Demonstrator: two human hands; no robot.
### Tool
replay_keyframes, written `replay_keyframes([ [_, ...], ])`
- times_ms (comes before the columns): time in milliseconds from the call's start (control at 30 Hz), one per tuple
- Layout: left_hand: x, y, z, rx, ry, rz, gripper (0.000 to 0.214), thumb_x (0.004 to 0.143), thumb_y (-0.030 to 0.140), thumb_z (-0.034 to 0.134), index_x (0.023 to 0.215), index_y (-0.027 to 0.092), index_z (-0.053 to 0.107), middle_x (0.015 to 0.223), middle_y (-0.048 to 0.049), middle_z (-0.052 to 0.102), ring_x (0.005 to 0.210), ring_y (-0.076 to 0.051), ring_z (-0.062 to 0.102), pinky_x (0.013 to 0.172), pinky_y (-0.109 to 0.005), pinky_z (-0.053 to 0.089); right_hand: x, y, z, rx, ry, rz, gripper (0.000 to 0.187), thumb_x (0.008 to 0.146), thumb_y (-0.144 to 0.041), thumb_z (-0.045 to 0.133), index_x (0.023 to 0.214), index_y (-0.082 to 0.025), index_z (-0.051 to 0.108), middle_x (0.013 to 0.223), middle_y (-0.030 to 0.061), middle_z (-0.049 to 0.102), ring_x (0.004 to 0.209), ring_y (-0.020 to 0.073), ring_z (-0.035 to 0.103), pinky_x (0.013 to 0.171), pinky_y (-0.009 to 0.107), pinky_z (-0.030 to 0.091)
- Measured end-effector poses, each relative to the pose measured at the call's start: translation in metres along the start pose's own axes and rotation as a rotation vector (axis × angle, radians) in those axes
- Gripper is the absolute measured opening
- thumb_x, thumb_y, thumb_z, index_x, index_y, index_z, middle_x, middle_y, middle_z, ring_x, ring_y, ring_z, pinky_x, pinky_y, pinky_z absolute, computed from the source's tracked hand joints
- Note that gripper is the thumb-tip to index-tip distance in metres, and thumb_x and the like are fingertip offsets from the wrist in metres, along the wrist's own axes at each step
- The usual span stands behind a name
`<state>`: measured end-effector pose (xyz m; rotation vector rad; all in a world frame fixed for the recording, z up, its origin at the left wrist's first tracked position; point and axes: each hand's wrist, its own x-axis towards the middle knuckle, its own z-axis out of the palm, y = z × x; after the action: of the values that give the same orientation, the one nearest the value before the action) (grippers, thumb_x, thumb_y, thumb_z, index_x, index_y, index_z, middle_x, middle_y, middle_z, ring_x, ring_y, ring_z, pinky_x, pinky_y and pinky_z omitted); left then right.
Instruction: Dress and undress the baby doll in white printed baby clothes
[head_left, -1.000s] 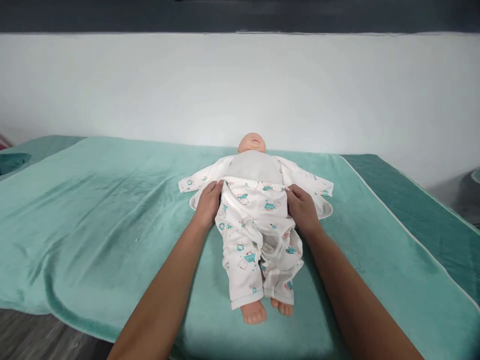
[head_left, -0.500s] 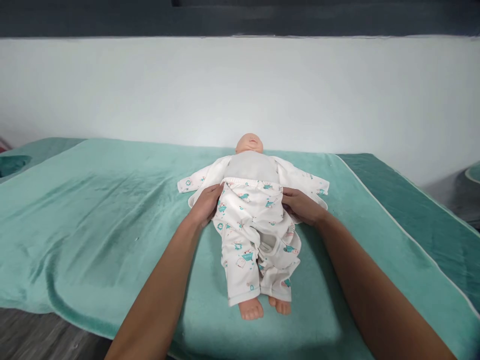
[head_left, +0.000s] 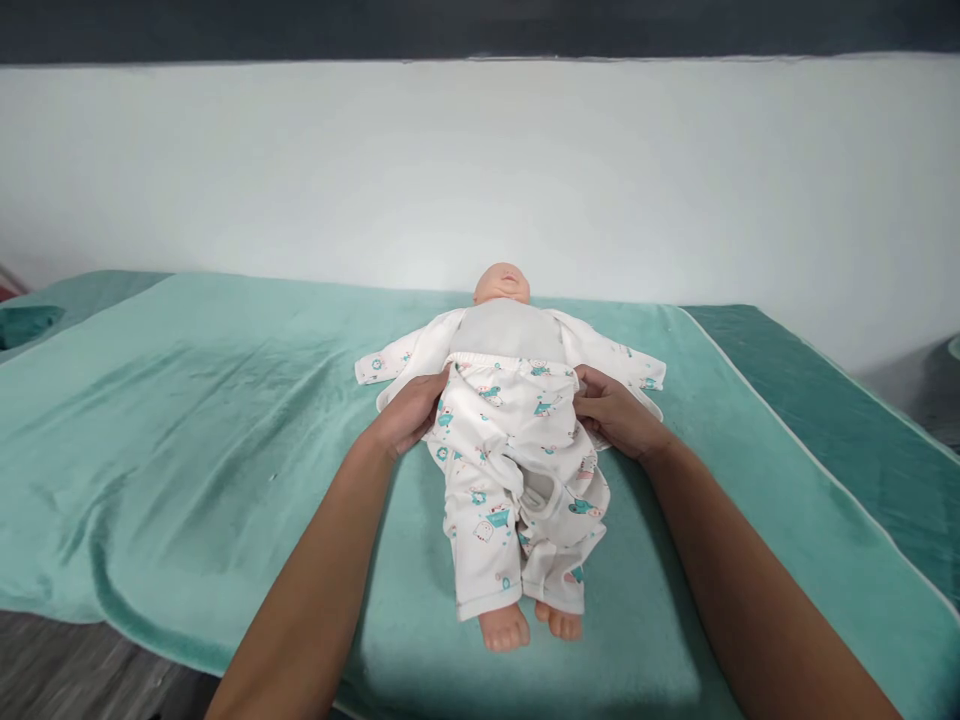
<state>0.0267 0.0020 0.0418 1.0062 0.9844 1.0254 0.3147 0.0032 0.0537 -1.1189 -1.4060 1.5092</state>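
A baby doll point(head_left: 502, 284) lies on its back, head toward the wall and bare feet toward me. It wears white printed trousers point(head_left: 517, 410), pulled up to its waist. An open white printed jacket point(head_left: 604, 350) is on its arms and spreads out at both sides, baring the grey torso point(head_left: 508, 330). My left hand point(head_left: 415, 408) is closed on the trousers' waistband at the left hip. At the right hip, my right hand point(head_left: 611, 412) pinches the other side of the waistband. Some fingertips of both hands are hidden by the cloth.
The doll rests on a green padded bed cover point(head_left: 225, 430) with wrinkles on the left. A darker green strip point(head_left: 840, 400) runs along the right. Behind stands a white wall point(head_left: 480, 160) with a dark band on top. Grey wooden floor point(head_left: 60, 665) shows at lower left.
My right hand has shifted slightly outward to the right, drawing the waistband's right side with it. My left hand stays at the left hip. The camera view has shifted a little.
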Motion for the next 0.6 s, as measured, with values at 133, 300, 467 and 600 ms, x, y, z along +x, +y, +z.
replay_keyframes([
  [133, 0.0029, -0.0046, -0.0026, -0.065, -0.023, 0.0, 0.043, 0.08, 0.047, 0.075, 0.109, 0.015, 0.075, 0.091, -0.0099, 0.078, 0.085, -0.025, 0.072, 0.075, -0.035, 0.056, -0.001, -0.0022, 0.0002, -0.042, -0.036, 0.009, 0.025, 0.069, -0.027, 0.078, 0.082, -0.019, 0.058, 0.063, -0.0083, 0.061, 0.051, 0.0066, 0.05, 0.049, 0.019, 0.036],
  [300, 0.0063, -0.0052, -0.0034, -0.168, -0.076, -0.04, 0.046, 0.085, 0.046, 0.07, 0.119, 0.015, 0.072, 0.107, -0.0118, 0.077, 0.098, -0.027, 0.072, 0.09, -0.038, 0.057, 0.0001, -0.0015, 0.0, -0.117, -0.059, 0.05, 0.022, 0.068, -0.032, 0.08, 0.076, -0.016, 0.066, 0.064, -0.0055, 0.061, 0.057, 0.0083, 0.053, 0.057, 0.022, 0.043],
  [467, 0.0053, -0.0055, -0.0037, -0.241, -0.09, -0.052, 0.046, 0.085, 0.043, 0.071, 0.123, 0.016, 0.07, 0.115, -0.0114, 0.076, 0.107, -0.028, 0.071, 0.097, -0.039, 0.055, 0.0002, -0.0041, 0.0024, -0.205, -0.141, 0.157, 0.022, 0.068, -0.035, 0.078, 0.074, -0.015, 0.071, 0.06, -0.0036, 0.061, 0.054, 0.0087, 0.051, 0.056, 0.023, 0.043],
  [600, 0.0045, -0.0064, -0.0025, -0.285, -0.078, -0.052, 0.047, 0.086, 0.044, 0.069, 0.125, 0.017, 0.069, 0.116, -0.0108, 0.075, 0.109, -0.028, 0.07, 0.099, -0.039, 0.055, 0.0019, -0.008, 0.0076, -0.292, -0.18, 0.171, 0.019, 0.068, -0.034, 0.074, 0.067, -0.015, 0.068, 0.055, -0.0036, 0.057, 0.051, 0.0086, 0.048, 0.051, 0.022, 0.04],
])
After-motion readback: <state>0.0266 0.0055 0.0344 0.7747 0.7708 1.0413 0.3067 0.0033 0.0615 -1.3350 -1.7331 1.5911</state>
